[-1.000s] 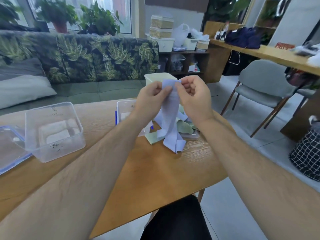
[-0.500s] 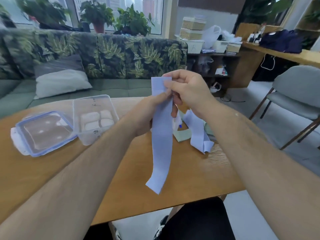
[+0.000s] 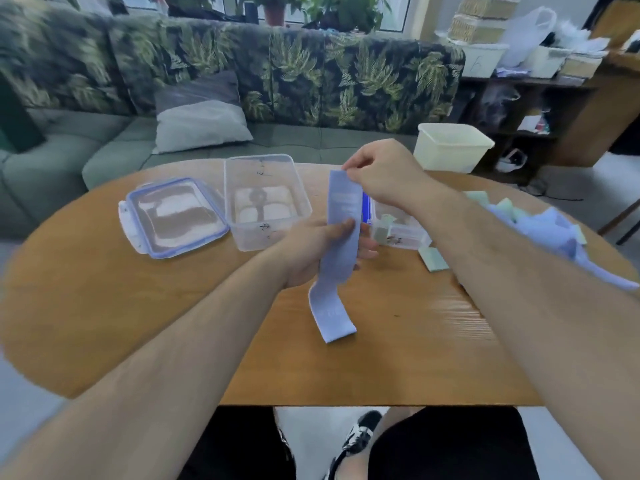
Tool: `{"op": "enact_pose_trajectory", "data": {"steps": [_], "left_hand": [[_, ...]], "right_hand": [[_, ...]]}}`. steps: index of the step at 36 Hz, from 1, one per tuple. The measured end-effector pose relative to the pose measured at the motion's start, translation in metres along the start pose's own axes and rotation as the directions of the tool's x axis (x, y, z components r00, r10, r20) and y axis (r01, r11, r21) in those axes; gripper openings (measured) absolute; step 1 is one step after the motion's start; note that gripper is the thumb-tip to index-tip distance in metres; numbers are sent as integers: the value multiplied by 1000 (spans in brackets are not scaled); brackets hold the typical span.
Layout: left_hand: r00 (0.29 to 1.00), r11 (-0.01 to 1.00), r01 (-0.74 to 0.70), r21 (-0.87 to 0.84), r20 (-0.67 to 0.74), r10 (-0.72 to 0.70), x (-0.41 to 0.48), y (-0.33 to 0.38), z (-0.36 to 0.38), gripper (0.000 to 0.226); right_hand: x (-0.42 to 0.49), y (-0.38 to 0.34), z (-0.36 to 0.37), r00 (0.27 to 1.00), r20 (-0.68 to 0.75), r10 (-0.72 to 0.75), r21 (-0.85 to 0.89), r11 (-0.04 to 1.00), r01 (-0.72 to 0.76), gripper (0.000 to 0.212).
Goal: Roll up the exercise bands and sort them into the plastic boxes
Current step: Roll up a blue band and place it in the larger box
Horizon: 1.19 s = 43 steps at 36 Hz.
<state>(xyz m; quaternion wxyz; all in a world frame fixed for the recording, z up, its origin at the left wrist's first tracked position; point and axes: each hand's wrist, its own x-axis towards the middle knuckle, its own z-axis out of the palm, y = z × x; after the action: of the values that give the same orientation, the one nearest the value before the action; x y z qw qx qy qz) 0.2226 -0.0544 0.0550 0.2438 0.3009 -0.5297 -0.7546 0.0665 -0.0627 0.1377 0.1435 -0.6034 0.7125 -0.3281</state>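
On the wooden desk point(image 3: 138, 306), a blue-rimmed lid point(image 3: 175, 216) lies at the left, just beside a clear plastic box point(image 3: 266, 202). The left hand point(image 3: 308, 251) grips a lavender band point(image 3: 341, 209) at mid-length, thumb in front and fingers curled behind. The right hand point(image 3: 384, 174) pinches the band's top end in its fingers, and the band's lower end curls just above the desk. Behind the band stands a second box point(image 3: 398, 232). More bands point(image 3: 547, 230) lie piled at the far right.
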Motion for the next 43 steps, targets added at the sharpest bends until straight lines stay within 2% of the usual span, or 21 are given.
{"op": "enact_pose_trajectory", "data": {"steps": [4,7,13,18,22,25,27,29,30,32,36,40,43], "left_hand": [[994,988,107,112,-37,-103,0,-12,-1,31],[981,972,194,135,-20,-193,0,-21,1,30],[955,954,293,-56,55,-290,-3,-29,-2,33],[938,937,347,-48,42,-345,-4,-40,-7,28],[911,903,408,-136,3,-412,1,-49,-10,35],[888,879,449,-159,-24,-458,6,-50,-10,32],[876,867,471,-161,-30,-482,8,-47,-10,31],[868,859,484,-165,-29,-495,10,-45,-11,30],[866,857,487,-167,-30,-498,11,-44,-11,29],[866,855,490,-173,-21,-500,10,-44,-11,29],[872,859,481,-175,-9,-490,12,-47,-11,33],[886,866,449,-219,-18,-464,12,-50,-11,36],[890,864,444,-238,6,-456,10,-51,-12,34]], "right_hand": [[11,7,11,998,13,65,-83,995,-63,28],[20,11,18,994,30,105,-106,989,-101,32],[44,18,29,987,52,153,-207,968,-139,31],[59,27,46,987,-20,157,-352,923,-154,31],[60,30,60,973,118,199,-462,878,-124,27],[53,33,72,949,200,245,-449,884,-133,7],[45,35,77,942,241,232,-519,851,-77,22],[36,30,73,947,238,215,-471,878,-81,21],[29,26,69,942,214,260,-420,895,-152,22],[19,31,66,950,248,190,-420,905,-72,22],[-11,44,65,912,386,141,-401,916,29,49],[-31,62,73,912,402,82,-343,937,67,54],[-39,74,81,916,395,74,-253,967,30,58]]}}
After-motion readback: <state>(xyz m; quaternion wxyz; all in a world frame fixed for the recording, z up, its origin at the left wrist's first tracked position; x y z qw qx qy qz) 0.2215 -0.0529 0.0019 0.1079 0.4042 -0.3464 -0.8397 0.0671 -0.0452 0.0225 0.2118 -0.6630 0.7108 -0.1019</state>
